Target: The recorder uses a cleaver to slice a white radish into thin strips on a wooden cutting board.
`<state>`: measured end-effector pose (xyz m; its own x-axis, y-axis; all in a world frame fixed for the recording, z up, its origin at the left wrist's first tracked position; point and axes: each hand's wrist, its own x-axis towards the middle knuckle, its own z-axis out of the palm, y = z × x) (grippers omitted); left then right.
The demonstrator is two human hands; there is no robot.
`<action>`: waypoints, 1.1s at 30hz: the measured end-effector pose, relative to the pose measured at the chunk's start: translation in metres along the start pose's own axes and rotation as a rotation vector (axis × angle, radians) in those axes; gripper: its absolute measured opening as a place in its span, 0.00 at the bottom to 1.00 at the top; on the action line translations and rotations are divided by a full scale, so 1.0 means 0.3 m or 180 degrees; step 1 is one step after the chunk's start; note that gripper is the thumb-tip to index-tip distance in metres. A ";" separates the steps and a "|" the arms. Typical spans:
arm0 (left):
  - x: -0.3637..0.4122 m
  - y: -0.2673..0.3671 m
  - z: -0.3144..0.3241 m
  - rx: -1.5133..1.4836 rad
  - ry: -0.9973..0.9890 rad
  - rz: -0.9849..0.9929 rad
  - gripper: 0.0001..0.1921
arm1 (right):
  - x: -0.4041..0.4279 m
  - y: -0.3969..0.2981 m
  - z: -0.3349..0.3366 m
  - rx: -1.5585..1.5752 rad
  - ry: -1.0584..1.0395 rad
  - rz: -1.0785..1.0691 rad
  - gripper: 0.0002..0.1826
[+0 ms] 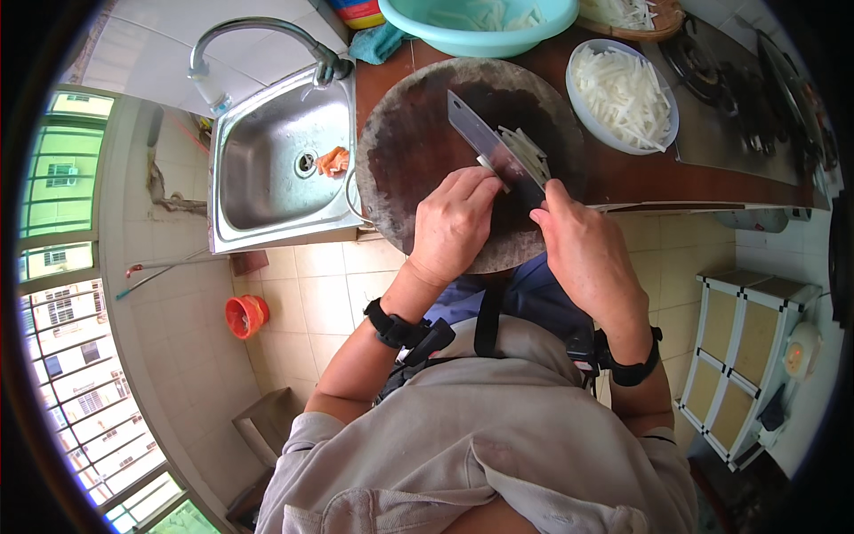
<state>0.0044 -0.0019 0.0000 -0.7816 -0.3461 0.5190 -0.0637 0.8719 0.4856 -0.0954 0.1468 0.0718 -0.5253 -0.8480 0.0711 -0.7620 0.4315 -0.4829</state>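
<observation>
A large round wooden chopping board (417, 133) lies on the counter before me, its middle dark and wet. My right hand (584, 247) grips the handle of a cleaver (484, 137), whose blade points away and to the left over the board. On the blade's right side rests a small heap of white vegetable strips (525, 148). My left hand (457, 217) has its fingers curled on the board, close to the blade's left face. Under its fingertips it holds a small white vegetable piece (492, 170), mostly hidden by the fingers.
A bowl of white strips (620, 97) stands right of the board, before a gas stove (740, 127). A turquoise basin (477, 43) and woven tray (657, 30) are behind. Left is a steel sink (267, 160) with orange scraps (332, 161) under a curved faucet (257, 25).
</observation>
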 end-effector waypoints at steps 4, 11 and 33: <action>-0.010 -0.008 0.002 0.0061 -0.0052 0.0047 0.10 | 0.025 -0.009 0.022 -0.0004 -0.0061 -0.0004 0.08; -0.002 0.001 -0.004 0.0006 -0.0055 0.0015 0.11 | 0.080 -0.013 0.067 -0.0336 0.0004 -0.0015 0.08; -0.019 -0.002 -0.013 0.0062 0.0093 0.0112 0.09 | 0.007 -0.011 0.032 0.0187 0.0023 0.0088 0.10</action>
<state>0.0114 -0.0017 -0.0005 -0.7651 -0.3248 0.5559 -0.0487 0.8902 0.4530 -0.0903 0.1406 0.0652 -0.5486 -0.8337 0.0632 -0.7237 0.4356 -0.5352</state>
